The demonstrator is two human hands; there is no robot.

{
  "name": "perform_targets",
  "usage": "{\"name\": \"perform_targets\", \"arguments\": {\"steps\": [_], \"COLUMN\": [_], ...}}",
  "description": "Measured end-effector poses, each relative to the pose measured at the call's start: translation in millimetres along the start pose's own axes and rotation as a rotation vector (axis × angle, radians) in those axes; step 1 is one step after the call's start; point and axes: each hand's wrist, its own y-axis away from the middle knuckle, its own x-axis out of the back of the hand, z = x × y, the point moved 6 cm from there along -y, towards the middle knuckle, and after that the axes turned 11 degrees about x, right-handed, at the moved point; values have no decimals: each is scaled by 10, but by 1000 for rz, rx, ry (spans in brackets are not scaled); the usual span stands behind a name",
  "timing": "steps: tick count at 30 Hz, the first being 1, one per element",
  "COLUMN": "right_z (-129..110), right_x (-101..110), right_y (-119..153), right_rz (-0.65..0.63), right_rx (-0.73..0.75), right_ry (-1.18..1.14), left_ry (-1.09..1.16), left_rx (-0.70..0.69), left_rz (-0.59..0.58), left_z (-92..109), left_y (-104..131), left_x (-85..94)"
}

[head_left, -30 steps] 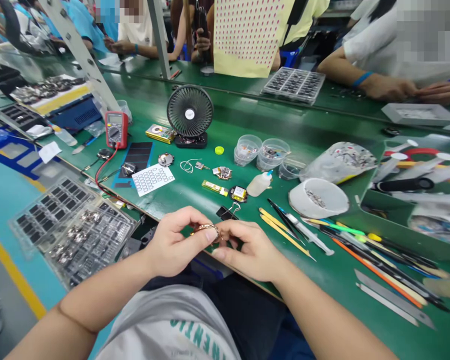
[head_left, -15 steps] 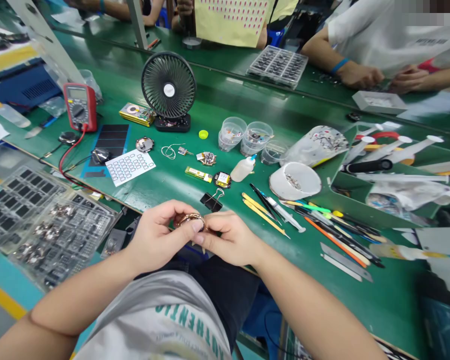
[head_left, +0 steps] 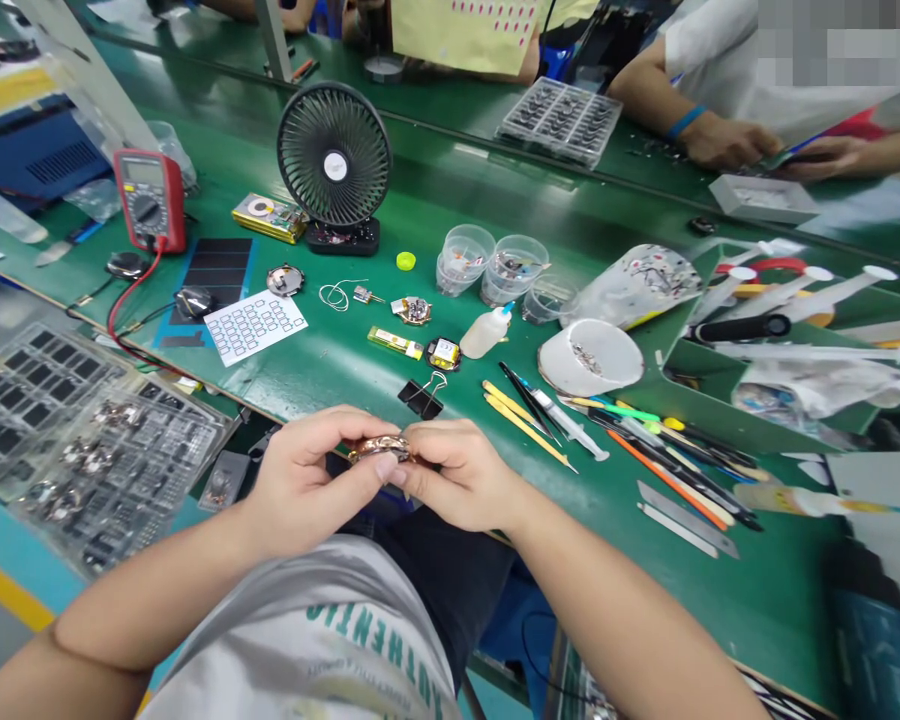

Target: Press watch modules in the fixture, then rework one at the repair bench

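Between both hands, over the table's front edge, is a small round gold-coloured watch case (head_left: 379,449), seen nearly edge-on. My left hand (head_left: 307,478) is closed on its left side, index finger along the top and thumb in front. My right hand (head_left: 461,472) pinches its right end with thumb and fingertips. The fingers hide much of the case. Just beyond the hands lie a black binder clip (head_left: 422,397), a round watch module with a yellow-wrapped battery (head_left: 444,352), a flat yellow battery strip (head_left: 394,343) and a small dropper bottle (head_left: 486,332).
A black fan (head_left: 335,158) and a red multimeter (head_left: 150,202) stand behind, to the left. Plastic cups (head_left: 465,260), a white bowl (head_left: 591,357), tweezers and pens (head_left: 667,465) lie to the right. Parts trays (head_left: 131,465) sit lower left. Across the bench a co-worker's hands (head_left: 735,142) handle small parts.
The watch case is tilted differently between my fingers, and more of its gold rim shows. My left hand has shifted slightly. The view has moved a little; the co-worker's hands have moved.
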Motion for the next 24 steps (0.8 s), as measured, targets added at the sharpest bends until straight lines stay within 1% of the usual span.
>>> {"name": "perform_targets", "arguments": {"steps": [7, 11, 14, 20, 24], "right_z": [-40, -78, -107, -83, -89], "right_x": [2, -9, 0, 4, 24], "right_y": [-13, -31, -35, 4, 23], "right_rz": [2, -16, -5, -16, 22], "right_rx": [70, 130, 182, 185, 217], "right_ry": [65, 109, 139, 219, 247], "left_ry": [-72, -114, -125, -119, -117], "left_rx": [-93, -186, -216, -273, -326], "left_rz": [-3, -46, -68, -100, -110], "left_z": [73, 151, 167, 163, 175], "left_y": [-26, -24, -13, 6, 14], "left_x": [-9, -30, -35, -37, -35]}}
